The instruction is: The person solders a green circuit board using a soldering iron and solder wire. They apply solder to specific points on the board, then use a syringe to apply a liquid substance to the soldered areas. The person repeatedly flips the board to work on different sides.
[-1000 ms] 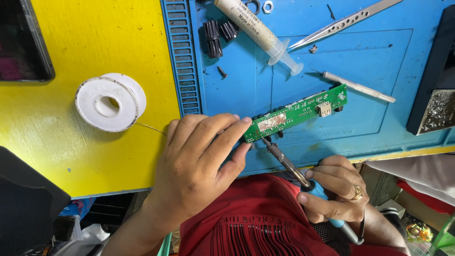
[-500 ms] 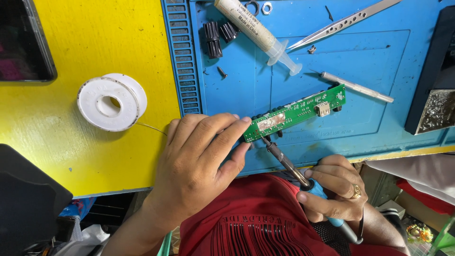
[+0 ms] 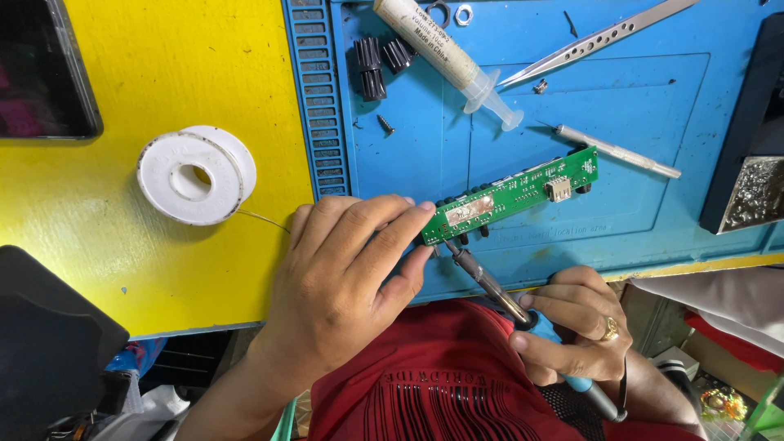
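A long green circuit board (image 3: 523, 189) lies tilted on the blue work mat (image 3: 408, 139). My left hand (image 3: 343, 278) pinches its left end, and a thin solder wire runs from under the fingers to the white solder spool (image 3: 194, 175) on the yellow table. My right hand (image 3: 572, 327), with a ring, grips a blue-handled soldering iron (image 3: 490, 286). The iron's tip touches the board's lower left edge, right beside my left fingertips.
On the mat lie a syringe (image 3: 445, 53), metal tweezers (image 3: 596, 37), a slim metal tool (image 3: 616, 151), black knobs (image 3: 371, 65) and small screws. A black stand (image 3: 747, 163) sits at the right edge, a dark screen (image 3: 41, 73) at upper left, a black object (image 3: 49, 343) lower left.
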